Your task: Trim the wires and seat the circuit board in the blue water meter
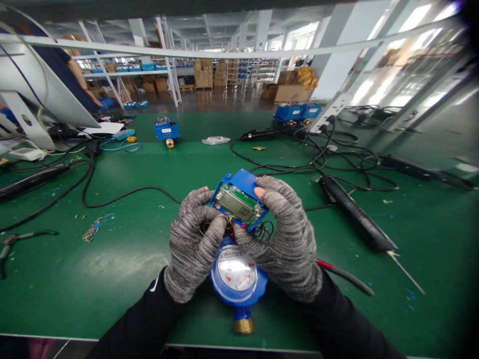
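A blue water meter (238,279) with a round dial and a brass fitting lies on the green bench mat (112,279) near the front edge. Above it both gloved hands hold a blue electronics module (239,199) with a green circuit board and an LCD display, joined to the meter by thin coloured wires. My left hand (192,239) is closed on the module's left side. My right hand (286,234) is closed on its right side, with a bare fingertip on its top edge.
Black cables (123,194) and a soldering iron (355,214) lie to the right and left. More blue meters (167,130) stand at the back, with a second group (295,113) further right. Pliers (15,242) lie at the left edge. Another person (67,75) sits at far left.
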A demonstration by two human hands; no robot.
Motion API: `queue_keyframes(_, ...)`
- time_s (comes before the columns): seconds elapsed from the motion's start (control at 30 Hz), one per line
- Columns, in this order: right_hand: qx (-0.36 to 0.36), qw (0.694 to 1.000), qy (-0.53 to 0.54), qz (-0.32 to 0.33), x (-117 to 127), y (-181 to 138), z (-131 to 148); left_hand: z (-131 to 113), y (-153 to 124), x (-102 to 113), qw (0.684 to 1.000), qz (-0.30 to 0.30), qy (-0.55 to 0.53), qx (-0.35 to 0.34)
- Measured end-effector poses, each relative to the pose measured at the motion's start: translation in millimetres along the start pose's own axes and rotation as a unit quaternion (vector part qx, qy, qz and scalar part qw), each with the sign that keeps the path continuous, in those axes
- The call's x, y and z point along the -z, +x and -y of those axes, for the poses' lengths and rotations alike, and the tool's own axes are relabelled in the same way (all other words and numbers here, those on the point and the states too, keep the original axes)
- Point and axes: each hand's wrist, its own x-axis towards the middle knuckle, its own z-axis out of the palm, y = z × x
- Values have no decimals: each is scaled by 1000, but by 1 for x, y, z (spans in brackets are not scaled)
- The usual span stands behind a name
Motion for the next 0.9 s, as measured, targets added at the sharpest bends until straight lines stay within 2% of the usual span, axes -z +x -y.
queue_keyframes(0.17, 5, 1000, -9, 1, 0, 0, 1, 0, -1, 0, 997, 16, -43, 67)
queue_keyframes(0.3, -24, 1000, 15, -11, -4, -3, -2, 1, 0, 1, 989, 31, -100, 102)
queue_keyframes(0.5, -33, 999, 35, -9, -5, -5, -3, -4, 5, 3, 984, 82, -130, 90)
queue_keyframes(0.67, -31, 999, 32, -5, -4, -2, -3, -4, 3, 2, 979, 81, -150, 113)
queue_keyframes(0.9, -34, 999, 37, -13, -5, -4, -5, 1, 2, 0, 981, 73, -140, 111)
